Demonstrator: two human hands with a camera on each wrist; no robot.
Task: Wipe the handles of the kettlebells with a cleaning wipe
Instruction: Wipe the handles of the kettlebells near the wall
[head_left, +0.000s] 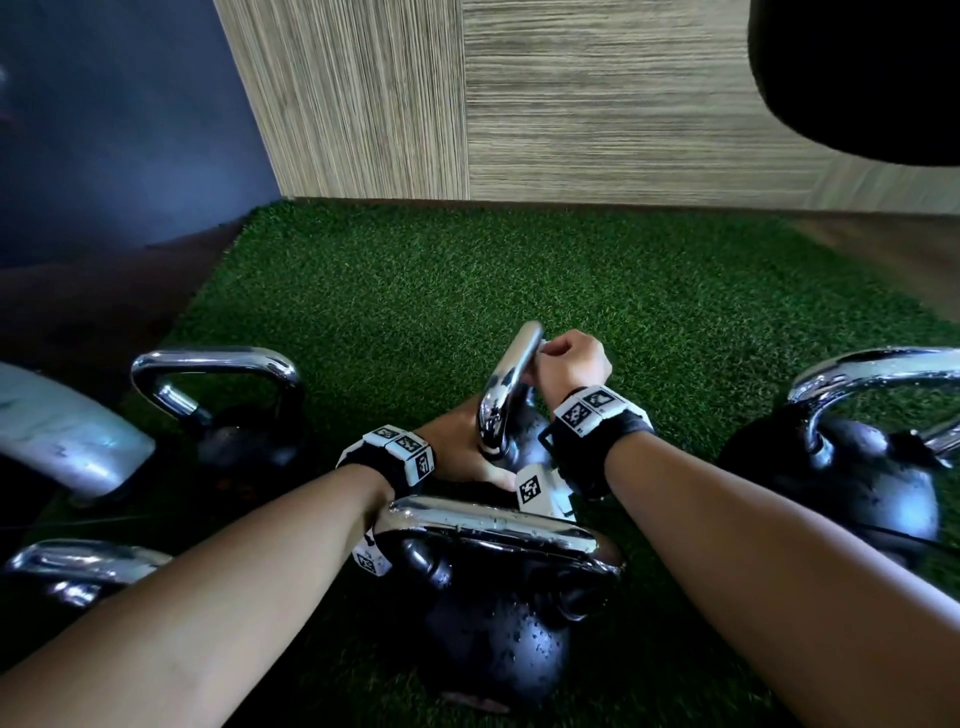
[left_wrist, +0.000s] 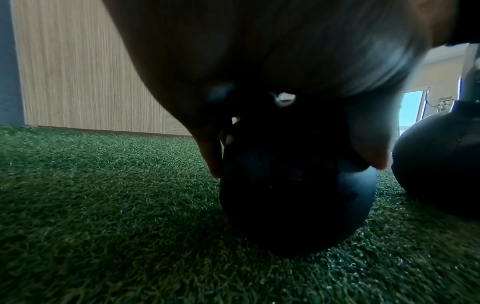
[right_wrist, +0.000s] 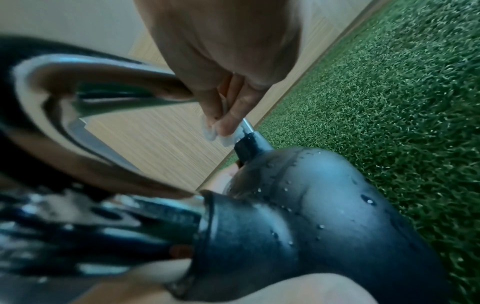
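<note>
A small black kettlebell (head_left: 519, 441) with a chrome handle (head_left: 511, 379) stands on the green turf in the middle of the head view. My left hand (head_left: 462, 447) grips its round body from the near left; the left wrist view shows fingers (left_wrist: 213, 158) and thumb spread round the dark ball (left_wrist: 285, 195). My right hand (head_left: 556, 356) is curled on the far side of the handle. In the right wrist view its fingertips (right_wrist: 228, 123) pinch a white cleaning wipe (right_wrist: 221, 136) round the handle's far leg, just above the wet body (right_wrist: 324, 205).
More kettlebells stand around: one right in front under my wrists (head_left: 493, 530), one at left (head_left: 218, 364), one at bottom left (head_left: 78, 564), a large one at right (head_left: 857, 467). A grey curved object (head_left: 62, 431) lies far left. Turf (head_left: 467, 270) runs back to a wood-patterned wall (head_left: 571, 104).
</note>
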